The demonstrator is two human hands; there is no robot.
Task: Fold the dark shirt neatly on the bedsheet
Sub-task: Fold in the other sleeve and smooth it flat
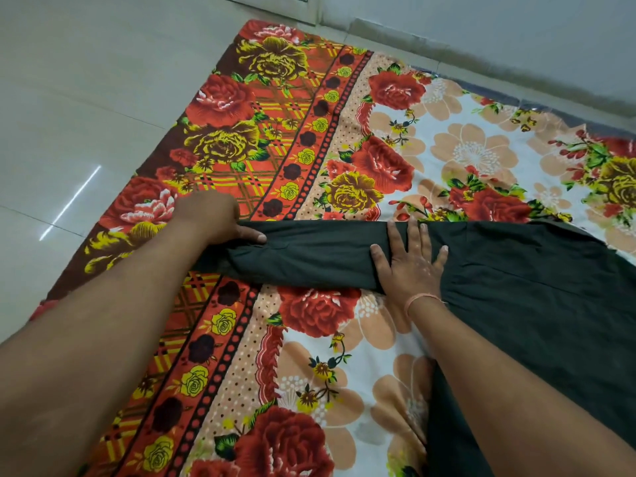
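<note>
The dark green shirt (523,304) lies flat on the floral bedsheet (309,132), its body at the right and one long sleeve stretched out to the left. My left hand (216,218) grips the sleeve's cuff end, thumb on top of the cloth. My right hand (409,259) rests palm down on the sleeve near the shoulder, fingers spread, with a thin orange thread on the wrist. The shirt's lower part runs under my right forearm and out of the frame.
The bedsheet is spread on a pale tiled floor (69,115), which shows at the left. A wall and skirting (481,39) run along the sheet's far edge.
</note>
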